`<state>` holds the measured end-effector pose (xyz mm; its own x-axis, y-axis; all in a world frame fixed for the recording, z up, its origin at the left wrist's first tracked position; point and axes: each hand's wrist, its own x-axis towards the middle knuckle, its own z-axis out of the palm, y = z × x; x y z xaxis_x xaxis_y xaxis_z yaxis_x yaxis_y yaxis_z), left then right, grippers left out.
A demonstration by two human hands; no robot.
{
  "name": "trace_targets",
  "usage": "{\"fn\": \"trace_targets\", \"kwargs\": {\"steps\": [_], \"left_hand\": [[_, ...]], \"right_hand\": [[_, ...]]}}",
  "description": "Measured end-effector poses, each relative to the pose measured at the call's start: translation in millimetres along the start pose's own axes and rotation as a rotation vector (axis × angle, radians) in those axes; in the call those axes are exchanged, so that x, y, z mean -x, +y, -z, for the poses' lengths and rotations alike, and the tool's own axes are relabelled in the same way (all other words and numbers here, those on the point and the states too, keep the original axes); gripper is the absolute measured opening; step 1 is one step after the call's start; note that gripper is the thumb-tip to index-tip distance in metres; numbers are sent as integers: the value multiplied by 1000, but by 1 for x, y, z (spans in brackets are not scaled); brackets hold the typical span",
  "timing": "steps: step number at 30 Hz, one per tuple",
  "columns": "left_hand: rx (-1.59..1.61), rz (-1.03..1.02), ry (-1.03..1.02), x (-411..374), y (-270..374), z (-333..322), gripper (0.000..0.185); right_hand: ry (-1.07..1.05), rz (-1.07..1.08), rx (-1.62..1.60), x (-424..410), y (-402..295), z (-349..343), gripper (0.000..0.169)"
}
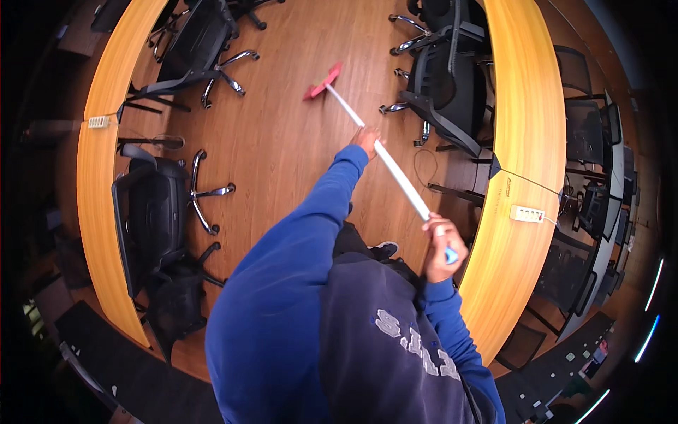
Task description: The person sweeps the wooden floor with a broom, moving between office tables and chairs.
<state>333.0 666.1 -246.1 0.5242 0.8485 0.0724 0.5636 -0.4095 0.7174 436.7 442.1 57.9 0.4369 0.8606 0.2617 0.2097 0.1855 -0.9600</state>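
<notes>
A long white pole runs slantwise across the middle of the view. Around its middle part my left hand is closed. My right hand grips the upper end, where a blue tip shows beside the fingers. At the pole's far end a red broom or mop head lies at floor level, slightly blurred. The wood-look floor spreads around it. Both forearms are in blue sleeves.
Black office chairs with chrome bases stand on the left and upper right. Long wooden desks run along the left and right; each bears a power strip. A thin cable loops on the floor near the right desk's leg.
</notes>
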Motion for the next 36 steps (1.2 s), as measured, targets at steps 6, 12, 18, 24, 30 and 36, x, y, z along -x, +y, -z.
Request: {"fn": "trace_targets", "kwargs": {"steps": [6, 12, 18, 24, 30, 36], "left_hand": [[256, 147, -85, 73, 102, 136, 19], [274, 865, 93, 287, 12, 70, 23], [376, 999, 648, 261, -18, 27, 17], [549, 466, 964, 40, -24, 84, 26], [510, 161, 696, -59, -20, 172, 34], [143, 111, 913, 3, 25, 213, 14]], "right_hand": [[-332, 61, -611, -117, -125, -6, 29], [-515, -769, -339, -110, -12, -162, 13], [-764, -591, -206, -84, -25, -204, 27], [-1284, 432, -151, -130, -88, -206, 30], [-1208, 764, -99, -184, -97, -210, 34], [-931, 54, -592, -314, -141, -181, 34]]}}
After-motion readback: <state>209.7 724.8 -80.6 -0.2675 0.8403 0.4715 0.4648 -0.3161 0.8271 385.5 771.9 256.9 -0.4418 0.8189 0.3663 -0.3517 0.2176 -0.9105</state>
